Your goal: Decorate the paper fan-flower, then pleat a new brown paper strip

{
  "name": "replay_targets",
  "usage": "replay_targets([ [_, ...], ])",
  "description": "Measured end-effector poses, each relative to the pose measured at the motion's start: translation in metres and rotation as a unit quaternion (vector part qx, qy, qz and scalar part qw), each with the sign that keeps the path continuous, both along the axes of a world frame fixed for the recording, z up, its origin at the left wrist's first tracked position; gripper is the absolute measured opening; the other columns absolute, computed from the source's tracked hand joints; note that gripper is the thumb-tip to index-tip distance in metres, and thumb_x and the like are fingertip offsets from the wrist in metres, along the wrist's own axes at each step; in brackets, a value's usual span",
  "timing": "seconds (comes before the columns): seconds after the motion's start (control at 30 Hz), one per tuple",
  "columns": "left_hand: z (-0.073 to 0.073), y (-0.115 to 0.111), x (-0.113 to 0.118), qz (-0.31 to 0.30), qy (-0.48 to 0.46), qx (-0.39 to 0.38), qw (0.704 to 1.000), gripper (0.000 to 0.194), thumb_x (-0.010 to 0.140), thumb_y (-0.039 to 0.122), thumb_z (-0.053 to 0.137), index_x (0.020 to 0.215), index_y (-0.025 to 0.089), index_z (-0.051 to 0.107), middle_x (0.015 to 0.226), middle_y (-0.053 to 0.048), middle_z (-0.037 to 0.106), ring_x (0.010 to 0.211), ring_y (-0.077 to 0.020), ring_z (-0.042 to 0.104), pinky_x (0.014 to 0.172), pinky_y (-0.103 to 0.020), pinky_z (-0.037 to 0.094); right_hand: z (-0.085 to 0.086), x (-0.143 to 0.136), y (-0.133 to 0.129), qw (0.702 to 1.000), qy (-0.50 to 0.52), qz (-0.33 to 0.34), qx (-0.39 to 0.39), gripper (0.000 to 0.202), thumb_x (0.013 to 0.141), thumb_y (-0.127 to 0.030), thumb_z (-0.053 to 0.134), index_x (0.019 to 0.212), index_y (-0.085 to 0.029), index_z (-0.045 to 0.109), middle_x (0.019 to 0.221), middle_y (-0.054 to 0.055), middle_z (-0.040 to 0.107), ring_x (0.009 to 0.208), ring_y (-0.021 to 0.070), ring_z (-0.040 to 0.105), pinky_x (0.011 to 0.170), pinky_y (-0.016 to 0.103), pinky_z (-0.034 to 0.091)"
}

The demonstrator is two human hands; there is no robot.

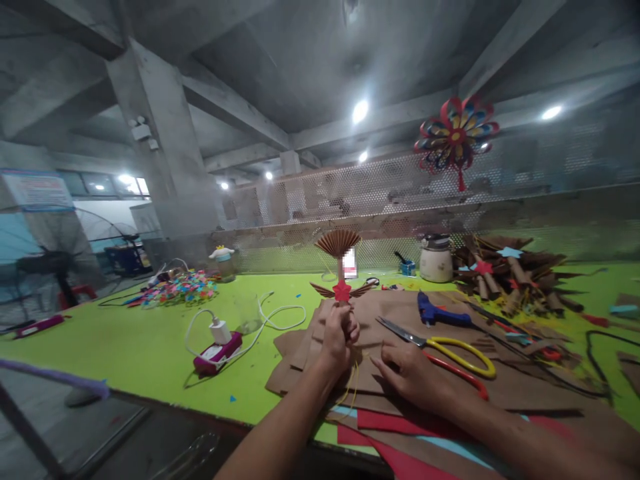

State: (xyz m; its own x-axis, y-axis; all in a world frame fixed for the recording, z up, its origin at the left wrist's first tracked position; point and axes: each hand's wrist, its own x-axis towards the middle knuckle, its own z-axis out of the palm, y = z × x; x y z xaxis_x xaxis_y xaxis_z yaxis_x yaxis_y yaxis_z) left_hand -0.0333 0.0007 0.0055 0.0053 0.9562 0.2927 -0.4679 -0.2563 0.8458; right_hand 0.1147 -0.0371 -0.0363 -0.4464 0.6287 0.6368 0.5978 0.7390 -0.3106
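My left hand is wrapped around the lower end of a brown paper craft figure and holds it upright. A pleated fan tops the figure, pleated wings spread from its sides, and a red star sits at its middle. Thin yellow strings hang below that hand. Over the stacked brown paper sheets, my right hand has its thumb and fingers apart, with nothing visible between them. Just beyond it lie scissors with one yellow and one red handle. A blue glue gun rests behind the scissors.
Finished-looking paper pieces are heaped at the right, near a white jar. A purple power strip with a charger and white cable lies left. Colourful paper bits are piled farther left. A mesh screen borders the green table.
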Motion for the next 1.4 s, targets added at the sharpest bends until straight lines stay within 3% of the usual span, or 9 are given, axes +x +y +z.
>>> replay_targets([
  [0.17, 0.003, 0.000, -0.004, -0.025, -0.009, 0.013, 1.000, 0.014, 0.062, 0.018, 0.048, 0.064, 0.019, 0.034, 0.049, 0.007, 0.034, 0.039, -0.0055, 0.030, 0.037, -0.019, 0.017, 0.001, 0.001, 0.001, 1.000, -0.002, 0.008, -0.008, 0.029, 0.087, -0.023, 0.045, 0.060, -0.017, 0.051, 0.063, 0.000, 0.054, 0.055, 0.0106, 0.046, 0.055, 0.024, 0.032],
  [0.3, 0.004, 0.005, -0.008, -0.031, -0.002, 0.003, 1.000, 0.012, 0.063, 0.017, 0.049, 0.066, 0.018, 0.037, 0.049, 0.006, 0.036, 0.041, -0.0064, 0.034, 0.039, -0.019, 0.019, -0.001, 0.004, 0.005, 1.000, 0.002, 0.007, -0.010, 0.031, 0.088, -0.024, 0.046, 0.058, -0.016, 0.050, 0.061, 0.000, 0.052, 0.053, 0.0101, 0.045, 0.053, 0.023, 0.030],
  [0.47, 0.003, 0.010, -0.012, -0.040, 0.002, 0.003, 0.999, 0.015, 0.065, 0.017, 0.053, 0.077, 0.017, 0.043, 0.060, 0.002, 0.052, 0.054, -0.0109, 0.051, 0.048, -0.020, 0.035, -0.002, 0.006, 0.008, 1.000, 0.005, 0.006, -0.003, 0.033, 0.087, -0.025, 0.046, 0.055, -0.016, 0.049, 0.059, 0.000, 0.051, 0.053, 0.0102, 0.046, 0.053, 0.023, 0.030],
  [0.63, -0.002, 0.015, -0.015, -0.038, 0.015, 0.008, 0.999, 0.020, 0.072, 0.021, 0.057, 0.089, 0.016, 0.048, 0.071, -0.001, 0.057, 0.065, -0.0137, 0.058, 0.052, -0.022, 0.040, 0.004, 0.005, 0.001, 1.000, -0.004, 0.017, -0.015, 0.032, 0.087, -0.023, 0.046, 0.056, -0.016, 0.050, 0.060, 0.000, 0.052, 0.054, 0.0104, 0.046, 0.053, 0.023, 0.031],
  [0.8, -0.010, 0.019, -0.016, -0.044, 0.034, -0.003, 0.998, 0.022, 0.073, 0.026, 0.061, 0.090, 0.017, 0.049, 0.070, 0.001, 0.055, 0.061, -0.0110, 0.055, 0.052, -0.020, 0.041, 0.002, 0.007, 0.003, 0.999, -0.022, 0.026, -0.014, 0.031, 0.087, -0.023, 0.046, 0.057, -0.016, 0.049, 0.062, 0.000, 0.053, 0.055, 0.0100, 0.046, 0.054, 0.023, 0.030],
  [0.97, -0.010, 0.020, -0.014, -0.027, 0.021, -0.055, 0.998, 0.016, 0.067, 0.018, 0.056, 0.079, 0.018, 0.046, 0.056, 0.005, 0.046, 0.049, -0.0087, 0.046, 0.041, -0.016, 0.031, -0.001, 0.008, 0.009, 0.999, -0.030, 0.021, -0.015, 0.032, 0.087, -0.024, 0.046, 0.055, -0.016, 0.046, 0.060, -0.001, 0.049, 0.053, 0.0093, 0.043, 0.053, 0.024, 0.028],
  [1.2, -0.004, 0.018, -0.016, -0.071, 0.019, -0.083, 0.994, 0.022, 0.074, 0.032, 0.045, 0.088, 0.016, 0.049, 0.055, 0.004, 0.044, 0.044, -0.0077, 0.041, 0.038, -0.016, 0.025, -0.005, 0.008, 0.012, 0.999, -0.022, 0.025, -0.019, 0.034, 0.086, -0.024, 0.046, 0.053, -0.016, 0.043, 0.058, -0.001, 0.047, 0.053, 0.0091, 0.042, 0.054, 0.023, 0.029],
  [1.4, -0.011, 0.018, -0.010, -0.086, 0.053, -0.063, 0.993, 0.024, 0.075, 0.033, 0.048, 0.092, 0.016, 0.050, 0.057, 0.004, 0.045, 0.045, -0.0077, 0.041, 0.038, -0.016, 0.025, 0.003, 0.007, 0.014, 0.997, 0.075, -0.012, -0.031, 0.040, 0.086, -0.035, 0.046, 0.050, -0.017, 0.041, 0.052, -0.002, 0.045, 0.051, 0.0096, 0.040, 0.052, 0.023, 0.029],
])
